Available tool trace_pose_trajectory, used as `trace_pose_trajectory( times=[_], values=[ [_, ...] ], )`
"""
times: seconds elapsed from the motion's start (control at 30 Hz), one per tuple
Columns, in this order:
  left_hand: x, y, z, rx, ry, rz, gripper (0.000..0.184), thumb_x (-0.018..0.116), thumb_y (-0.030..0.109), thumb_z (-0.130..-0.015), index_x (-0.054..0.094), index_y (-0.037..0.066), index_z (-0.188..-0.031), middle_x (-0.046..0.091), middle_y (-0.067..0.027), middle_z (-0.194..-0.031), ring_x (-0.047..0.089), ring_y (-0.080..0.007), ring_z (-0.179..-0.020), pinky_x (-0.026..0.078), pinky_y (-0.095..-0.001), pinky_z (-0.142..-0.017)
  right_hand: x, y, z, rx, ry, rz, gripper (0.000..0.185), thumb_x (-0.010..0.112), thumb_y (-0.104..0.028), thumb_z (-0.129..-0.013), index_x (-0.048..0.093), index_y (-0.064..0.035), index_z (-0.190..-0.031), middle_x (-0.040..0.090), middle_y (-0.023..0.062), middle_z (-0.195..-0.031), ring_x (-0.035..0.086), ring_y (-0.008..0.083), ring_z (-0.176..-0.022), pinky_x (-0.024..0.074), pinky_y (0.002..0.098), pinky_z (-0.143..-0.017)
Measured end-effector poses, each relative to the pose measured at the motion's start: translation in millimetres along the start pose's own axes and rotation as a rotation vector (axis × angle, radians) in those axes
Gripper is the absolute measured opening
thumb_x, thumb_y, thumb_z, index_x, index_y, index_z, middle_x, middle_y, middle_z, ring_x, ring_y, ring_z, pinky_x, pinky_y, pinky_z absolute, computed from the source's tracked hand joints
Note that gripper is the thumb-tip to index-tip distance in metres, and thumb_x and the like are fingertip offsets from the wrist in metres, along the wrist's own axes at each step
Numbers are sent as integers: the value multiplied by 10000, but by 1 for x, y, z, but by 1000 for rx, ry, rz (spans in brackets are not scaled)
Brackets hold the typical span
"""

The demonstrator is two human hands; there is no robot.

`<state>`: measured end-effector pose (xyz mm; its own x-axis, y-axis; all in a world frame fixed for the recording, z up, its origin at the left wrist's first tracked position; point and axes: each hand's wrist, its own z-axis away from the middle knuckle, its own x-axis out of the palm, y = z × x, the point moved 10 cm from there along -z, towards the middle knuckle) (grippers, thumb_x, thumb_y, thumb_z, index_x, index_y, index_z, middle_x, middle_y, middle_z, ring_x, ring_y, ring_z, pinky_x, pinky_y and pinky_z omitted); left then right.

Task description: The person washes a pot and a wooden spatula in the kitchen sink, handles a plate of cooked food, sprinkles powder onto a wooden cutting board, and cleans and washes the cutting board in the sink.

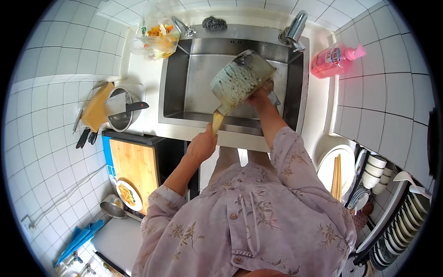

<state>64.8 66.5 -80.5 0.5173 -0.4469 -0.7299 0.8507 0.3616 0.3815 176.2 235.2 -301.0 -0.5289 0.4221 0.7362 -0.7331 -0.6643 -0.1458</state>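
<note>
Held the stained saucepan (240,82) over the middle of the sink (173,90) by its pale handle (217,123), with the left grip (203,144) closed round it near the sink's front edge. Had the right grip (261,93) at the pan's right side; could not tell its exact hold, with the fingers partly hidden. Saw a greyish piece (275,99) just beside it, too unclear to name.

Held the pan tilted, with dark marks across its outer wall; could not make out the inside. Called, by judgement, for a firm hold on the handle, support from the right grip close to the pan's body, slow turning, and a low position within the sink's edges, clear of the faucet (294,31) at the back right corner.

Noted, farther out, steel wool (214,23) along the sink's back edge, a plastic bag of scraps (159,41) at the back left corner of the bench (150,104), and a pink pump bottle (331,61) toward its right edge.
</note>
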Motion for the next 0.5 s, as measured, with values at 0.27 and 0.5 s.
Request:
trace_pose_trajectory(
  times=[0.27, 0.5],
  values=[
    [-20, -5, 17, 27, 155, -231, 437, 445, 134, -811, 319, 50, -1221, 603, -205, -782, 593, -368, -638, 468, -461, -564, 40, -21, 33, 59, -296, 73, 208, 480, -219, -838, 555, -42, -919, 564, 90, -831, 541, 187, -732, 445, 310, -650],
    [-22, -23, 18, -46, 250, -179, 374, 491, 134, -800, 372, 78, -1150, 605, -200, -783, 593, -364, -683, 465, -452, -580, 21, -68, 38, -200, -69, 1131, 123, 538, -166, -809, 570, -48, -818, 549, 57, -690, 512, 145, -577, 413, 273, -521]
  ],
)
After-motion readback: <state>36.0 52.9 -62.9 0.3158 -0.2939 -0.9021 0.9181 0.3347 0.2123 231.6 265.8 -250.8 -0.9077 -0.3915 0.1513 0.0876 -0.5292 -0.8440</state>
